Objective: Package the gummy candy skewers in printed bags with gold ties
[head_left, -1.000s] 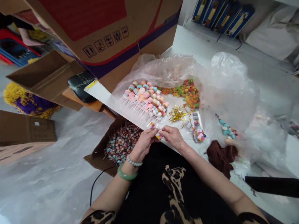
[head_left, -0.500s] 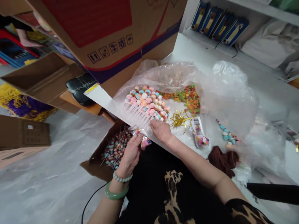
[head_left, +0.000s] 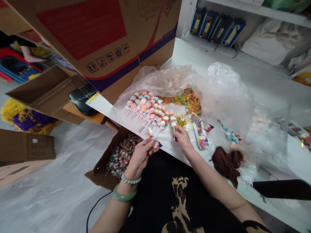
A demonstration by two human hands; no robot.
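Candy skewer [head_left: 173, 122], head view: held upright, its stick in the narrow grip of the right hand [head_left: 183, 139], just beside gold twist ties [head_left: 181, 121]. Left hand [head_left: 139, 160] pinches a printed cellophane packet [head_left: 153, 144] by its edge, wrist bent, jade bangle [head_left: 124, 194] below. Both forearms angle inward toward the white board [head_left: 114, 111], with rows of skewers [head_left: 147, 110] on it.

Packing room or stockroom, by the look — stacked cardboard cartons [head_left: 80, 38], plastic sheeting [head_left: 55, 181] over floor, blue boxes [head_left: 216, 30] on white shelf [head_left: 216, 42], open carton [head_left: 96, 174] of lollipops [head_left: 122, 158]
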